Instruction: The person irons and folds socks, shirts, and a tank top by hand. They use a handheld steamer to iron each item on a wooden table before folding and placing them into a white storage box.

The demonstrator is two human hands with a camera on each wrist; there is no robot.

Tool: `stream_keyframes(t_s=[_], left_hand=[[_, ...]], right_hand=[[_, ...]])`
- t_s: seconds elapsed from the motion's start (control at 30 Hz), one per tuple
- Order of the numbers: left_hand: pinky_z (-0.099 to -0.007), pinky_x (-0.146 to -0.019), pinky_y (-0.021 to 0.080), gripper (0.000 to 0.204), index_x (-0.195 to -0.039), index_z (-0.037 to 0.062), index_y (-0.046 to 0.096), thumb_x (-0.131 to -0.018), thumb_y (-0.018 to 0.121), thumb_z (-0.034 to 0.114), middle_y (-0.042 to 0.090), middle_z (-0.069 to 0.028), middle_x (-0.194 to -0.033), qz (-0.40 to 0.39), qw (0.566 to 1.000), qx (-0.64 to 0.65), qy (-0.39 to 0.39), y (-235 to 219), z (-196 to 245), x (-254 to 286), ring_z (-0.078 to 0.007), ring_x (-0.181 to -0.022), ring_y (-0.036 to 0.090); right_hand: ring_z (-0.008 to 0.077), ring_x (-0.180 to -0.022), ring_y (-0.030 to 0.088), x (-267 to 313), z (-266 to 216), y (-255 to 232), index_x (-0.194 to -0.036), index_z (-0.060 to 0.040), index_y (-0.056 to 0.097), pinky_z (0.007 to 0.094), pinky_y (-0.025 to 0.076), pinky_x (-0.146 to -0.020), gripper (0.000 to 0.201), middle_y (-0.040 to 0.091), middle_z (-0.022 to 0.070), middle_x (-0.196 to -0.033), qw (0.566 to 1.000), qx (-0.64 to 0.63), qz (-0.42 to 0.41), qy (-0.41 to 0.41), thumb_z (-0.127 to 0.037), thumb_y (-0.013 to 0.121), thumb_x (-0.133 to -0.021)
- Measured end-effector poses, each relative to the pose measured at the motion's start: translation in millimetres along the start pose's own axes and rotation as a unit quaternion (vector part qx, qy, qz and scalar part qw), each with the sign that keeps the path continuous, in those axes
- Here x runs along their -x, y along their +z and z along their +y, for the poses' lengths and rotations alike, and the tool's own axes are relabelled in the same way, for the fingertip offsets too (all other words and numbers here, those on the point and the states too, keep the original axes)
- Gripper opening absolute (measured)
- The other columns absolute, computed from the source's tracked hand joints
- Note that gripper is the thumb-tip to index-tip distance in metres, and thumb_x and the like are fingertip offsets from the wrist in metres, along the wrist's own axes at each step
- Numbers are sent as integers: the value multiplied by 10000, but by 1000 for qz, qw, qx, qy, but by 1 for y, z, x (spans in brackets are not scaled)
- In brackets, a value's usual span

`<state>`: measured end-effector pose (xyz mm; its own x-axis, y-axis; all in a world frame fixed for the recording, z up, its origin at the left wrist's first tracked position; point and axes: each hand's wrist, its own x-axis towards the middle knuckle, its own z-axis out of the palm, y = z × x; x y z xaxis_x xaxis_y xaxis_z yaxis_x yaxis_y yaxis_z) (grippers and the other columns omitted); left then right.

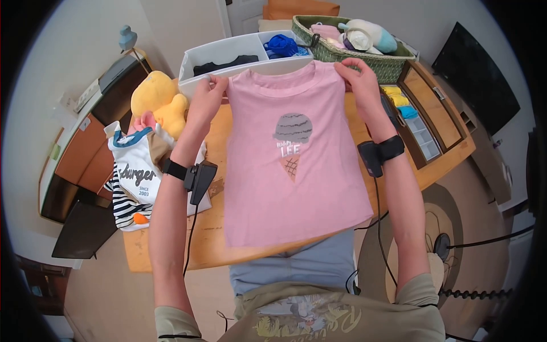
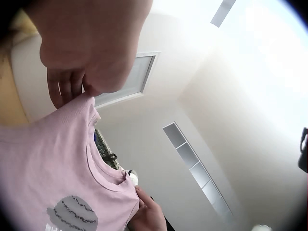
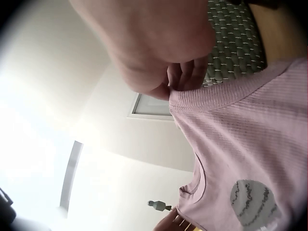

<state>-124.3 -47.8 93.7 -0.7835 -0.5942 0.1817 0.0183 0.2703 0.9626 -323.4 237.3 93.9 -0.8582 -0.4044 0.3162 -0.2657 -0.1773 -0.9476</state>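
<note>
Plainly, the pink shirt point(image 1: 293, 151) spans between 2 hands over the counter point(image 1: 209, 245): left hand point(image 1: 209, 100) and right hand point(image 1: 362, 80) each pinch 1 shoulder, about equally near, its length running from neckline toward the person.

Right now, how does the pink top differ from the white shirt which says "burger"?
The pink top is held spread by the left grip and the right grip; the white shirt lies rumpled beside the yellow plush. The pink top shows an ice-cream cone; the white shirt shows dark lettering. The pink top's neckline is pink; the white shirt's is blue. Both have printed fronts.
</note>
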Motion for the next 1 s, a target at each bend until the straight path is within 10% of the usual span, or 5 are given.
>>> stream_keyframes(t_s=[0.4,1.0], left_hand=[[-280,-911,526,474,-1410,8,557,-989,724,148,720,-107,-1156,-75,921,316,216,-22,143,33,-151,-1006,692],[-245,-1040,457,398,-1332,-38,684,-981,753,136,757,-78,-1193,100,902,-9,420,-73,202,75,-106,-1141,662]], right_hand=[[97,-1059,675,1,-136,-7,-1341,-23,671,237,501,-935,332,734,55,-1202,950,-104,-28,-294,-126,684,-1026],[89,-958,697,73,-223,8,-1256,29,678,214,542,-874,268,757,53,-1072,893,7,76,-445,-59,712,-1005]])
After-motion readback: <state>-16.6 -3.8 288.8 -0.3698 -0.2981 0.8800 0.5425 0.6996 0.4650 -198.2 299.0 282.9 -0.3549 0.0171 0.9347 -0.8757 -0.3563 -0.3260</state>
